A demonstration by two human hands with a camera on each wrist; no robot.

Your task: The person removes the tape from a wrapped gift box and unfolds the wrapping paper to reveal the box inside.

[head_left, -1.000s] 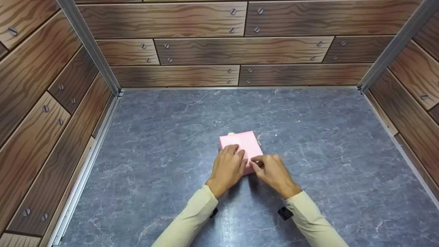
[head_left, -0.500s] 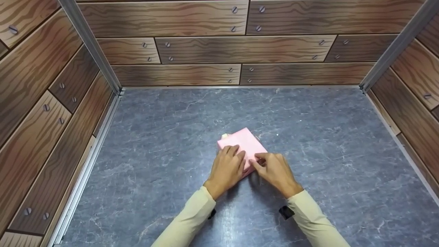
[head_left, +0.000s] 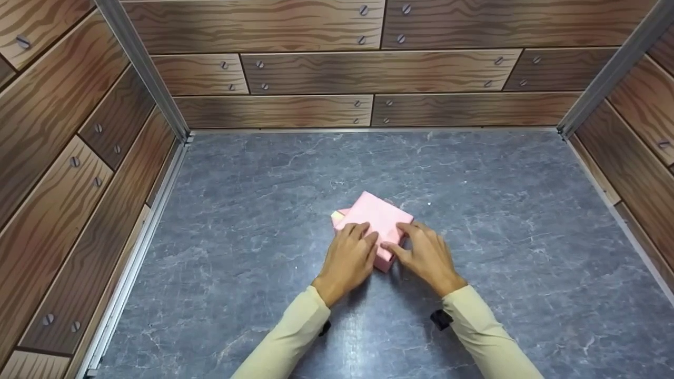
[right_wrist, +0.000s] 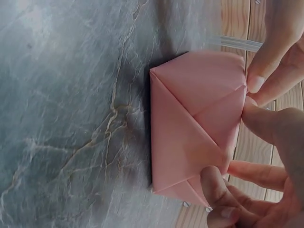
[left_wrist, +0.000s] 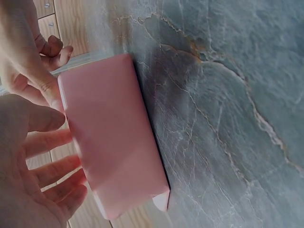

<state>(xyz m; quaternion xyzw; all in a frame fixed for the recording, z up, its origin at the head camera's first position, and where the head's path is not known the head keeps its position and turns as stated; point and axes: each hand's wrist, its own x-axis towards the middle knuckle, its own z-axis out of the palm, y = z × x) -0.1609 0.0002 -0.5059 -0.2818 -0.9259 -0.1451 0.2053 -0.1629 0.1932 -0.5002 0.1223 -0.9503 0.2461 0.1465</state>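
A pink paper-wrapped box lies turned cornerwise on the grey marbled table. My left hand rests its fingertips on the top face, near the corner closest to me. At the right edge, my right hand touches the top with thumb and index finger spread apart. The right wrist view shows the folded end with crossed paper flaps; a curled finger of the right hand meets its lower part. A loose flap with a pale yellow patch sticks out on the far left side.
Wood-patterned panels with printed screws stand behind and on both sides. Metal rails run up the corners and along the table edges. Black wrist cameras sit below the sleeves.
The box has turned counterclockwise under the hands, and the flap on its far left shows more. My right thumb and index finger have spread apart. The left hand stays nearly in place.
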